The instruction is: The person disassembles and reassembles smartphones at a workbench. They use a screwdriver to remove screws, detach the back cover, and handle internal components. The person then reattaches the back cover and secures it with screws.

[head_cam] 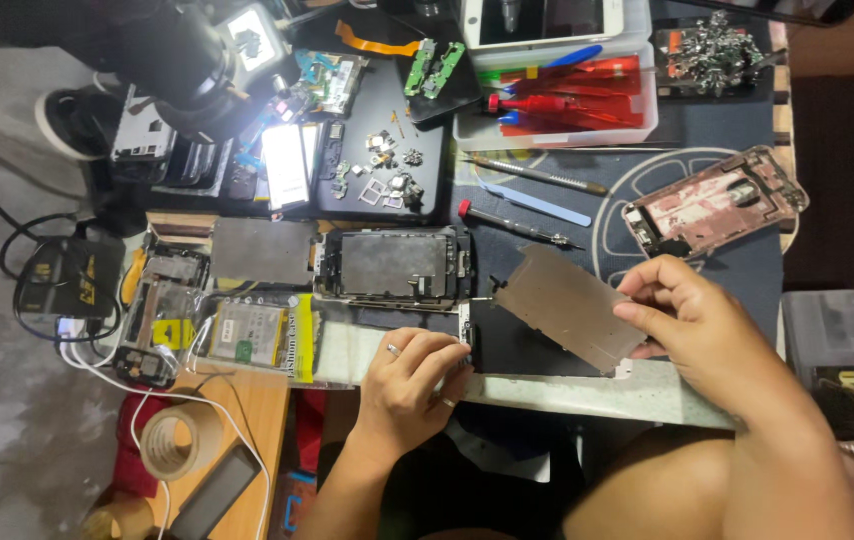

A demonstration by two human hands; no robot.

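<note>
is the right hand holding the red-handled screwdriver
No, the right hand holds a thin grey metal plate; the red-handled screwdriver lies untouched.

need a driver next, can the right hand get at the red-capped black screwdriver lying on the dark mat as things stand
Probably yes. The red-capped black screwdriver lies uncovered on the dark mat, just beyond the thin grey metal plate, but the right hand is pinching that plate.

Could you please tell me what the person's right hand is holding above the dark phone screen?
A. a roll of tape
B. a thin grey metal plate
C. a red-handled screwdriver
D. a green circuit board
B: the right hand pinches a thin grey metal plate by its edge, tilted over the phone screen, which the left hand steadies.
</note>
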